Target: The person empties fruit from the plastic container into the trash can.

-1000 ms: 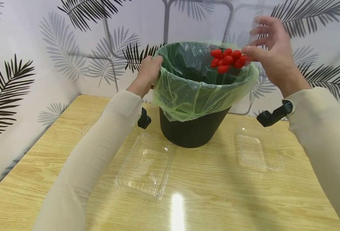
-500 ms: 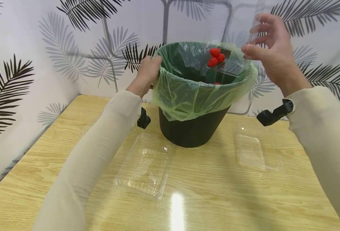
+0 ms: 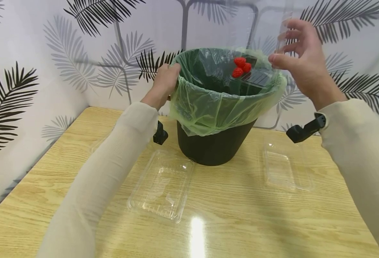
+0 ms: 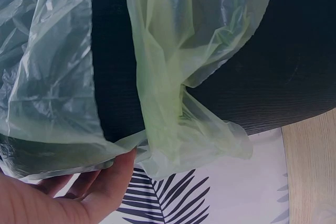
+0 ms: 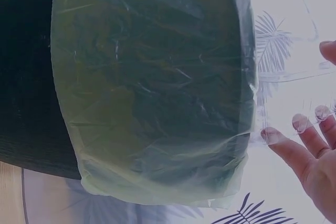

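Note:
My left hand grips the rim of a black bin lined with a pale green plastic bag. In the left wrist view, thumb and fingers pinch the bag at that rim. On the other side, my right hand holds a clear plastic container by its side, tipped over the bin's mouth. Three red raspberries show at the tipped container, above the opening. The right wrist view has the fingertips spread against the clear plastic. The bin's bottom is hidden.
A clear plastic tray lies on the wooden table in front of the bin. Another clear tray lies to the right. Behind the bin stands a wall with a leaf pattern.
Most of the raspberries have dropped from the container into the bin and out of sight, leaving three in view. Both hands have stayed nearly in place.

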A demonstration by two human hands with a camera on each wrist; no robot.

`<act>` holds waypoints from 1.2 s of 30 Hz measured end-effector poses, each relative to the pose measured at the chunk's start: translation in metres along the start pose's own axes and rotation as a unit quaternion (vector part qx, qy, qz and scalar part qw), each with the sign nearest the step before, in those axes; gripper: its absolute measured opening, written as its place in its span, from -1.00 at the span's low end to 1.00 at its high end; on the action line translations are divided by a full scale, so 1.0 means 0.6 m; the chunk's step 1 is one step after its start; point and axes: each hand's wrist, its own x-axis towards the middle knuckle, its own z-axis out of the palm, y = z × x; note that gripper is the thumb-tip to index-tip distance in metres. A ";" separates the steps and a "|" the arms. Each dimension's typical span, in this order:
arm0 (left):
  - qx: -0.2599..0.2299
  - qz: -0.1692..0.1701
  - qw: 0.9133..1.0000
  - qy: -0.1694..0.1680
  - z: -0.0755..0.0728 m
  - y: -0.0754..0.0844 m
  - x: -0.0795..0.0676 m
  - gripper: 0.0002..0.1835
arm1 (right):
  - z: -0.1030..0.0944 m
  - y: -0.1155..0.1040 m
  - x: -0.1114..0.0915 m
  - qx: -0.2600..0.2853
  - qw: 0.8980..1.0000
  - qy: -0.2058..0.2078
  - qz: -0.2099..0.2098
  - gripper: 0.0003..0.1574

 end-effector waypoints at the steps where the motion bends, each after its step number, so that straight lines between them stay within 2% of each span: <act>1: 0.000 0.000 1.000 0.000 0.000 0.000 0.000 -0.48 | 0.000 -0.001 0.000 -0.017 1.000 0.001 0.001 -0.10; 6: 0.004 0.003 1.000 0.000 0.000 -0.001 0.000 -0.45 | 0.001 -0.003 0.000 -0.077 0.997 0.000 0.004 -0.12; 14: 0.002 0.004 1.000 0.002 0.000 -0.003 0.001 -0.48 | 0.003 -0.004 0.000 -0.084 0.996 -0.001 -0.002 -0.13; 28: 0.005 0.006 1.000 -0.010 0.002 -0.001 -0.004 -0.41 | 0.003 0.001 -0.007 -0.104 0.994 0.003 -0.037 -0.09; 36: 0.001 0.003 1.000 -0.003 0.001 -0.001 -0.005 -0.42 | 0.001 -0.003 -0.008 -0.112 0.993 0.000 -0.042 -0.11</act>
